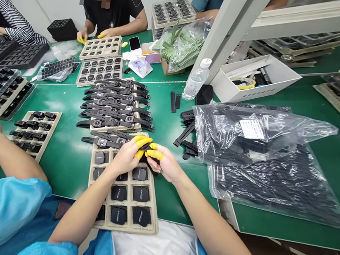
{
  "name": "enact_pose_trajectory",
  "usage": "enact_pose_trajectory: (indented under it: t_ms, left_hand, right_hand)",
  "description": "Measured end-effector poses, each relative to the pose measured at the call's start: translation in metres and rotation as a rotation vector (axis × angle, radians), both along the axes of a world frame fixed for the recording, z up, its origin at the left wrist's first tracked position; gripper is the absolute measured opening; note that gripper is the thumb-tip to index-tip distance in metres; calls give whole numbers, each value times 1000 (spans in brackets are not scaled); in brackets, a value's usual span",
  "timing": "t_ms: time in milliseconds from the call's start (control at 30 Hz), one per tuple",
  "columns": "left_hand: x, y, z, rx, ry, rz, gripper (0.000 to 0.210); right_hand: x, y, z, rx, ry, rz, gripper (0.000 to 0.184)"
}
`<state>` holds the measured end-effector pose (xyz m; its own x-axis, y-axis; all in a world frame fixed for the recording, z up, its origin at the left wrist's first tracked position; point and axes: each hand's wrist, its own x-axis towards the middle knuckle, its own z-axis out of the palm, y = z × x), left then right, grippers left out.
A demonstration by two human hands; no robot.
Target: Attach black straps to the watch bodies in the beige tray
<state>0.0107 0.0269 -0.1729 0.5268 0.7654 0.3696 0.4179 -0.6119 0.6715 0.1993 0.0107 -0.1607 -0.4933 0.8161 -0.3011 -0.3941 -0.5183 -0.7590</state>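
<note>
The left hand point(129, 155) and right hand point(167, 164) met above the far end of the tray point(153, 225), fingers in yellow cots point(155, 154) closed on a black piece point(145, 146) between them. The fingers hid most of it; its shape could not be made out. The left forearm point(86, 204) partly covered several cells. Glare blurred a strap bag point(262, 185) at right.
</note>
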Motion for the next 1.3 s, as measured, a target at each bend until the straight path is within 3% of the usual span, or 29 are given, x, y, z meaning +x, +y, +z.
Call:
enact_pose_trajectory:
  t_ms: [300,667,1000,1133,1300]
  left_hand:
    - [5,-1,3,40,6,-14,48]
    - [5,-4,10,-54,6,-39,45]
    - [3,-3,12,120,237,-1,41]
    - [1,-3,14,32,154,-28,40]
    - [2,-5,12,-60,59,-44,59]
  right_hand:
    - [3,2,1,-23,70,-10,31]
    - [4,2,2,-26,41,-25,31]
    - [1,2,-3,26,-61,21,32]
    - [2,2,-3,38,-51,27,34]
    - [6,3,-3,112,-44,-41,42]
